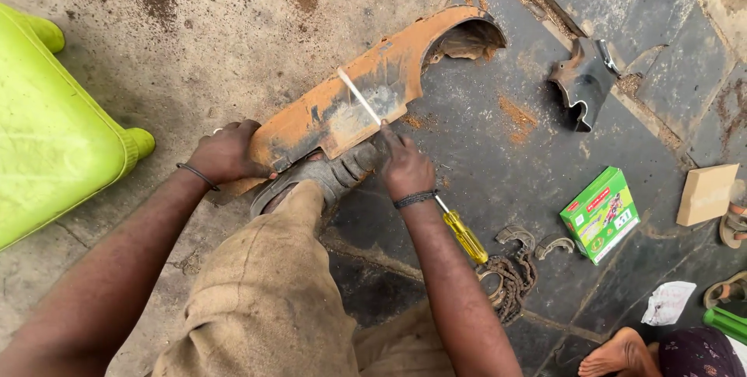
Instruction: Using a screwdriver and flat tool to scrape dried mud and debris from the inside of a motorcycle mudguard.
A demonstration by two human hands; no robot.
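A long curved metal cover [389, 66], caked in orange-brown mud, lies on the ground in front of me. My left hand [226, 151] grips its near left end. My right hand [405, 167] pinches a thin pale strip or blade [358, 95] that lies slanted across the cover's scraped grey patch. My sandalled foot [334, 175] presses on the cover's lower edge between the two hands. A yellow-handled screwdriver [465, 237] lies on the dark slab under my right forearm.
A lime-green plastic stool [47, 128] lies on its side at left. To the right lie a black moulded part [583, 81], a green box [601, 213], a cardboard box [706, 194], a rusty chain [510, 280] and curved brake shoes [517, 234]. Another person's foot [618, 354] is bottom right.
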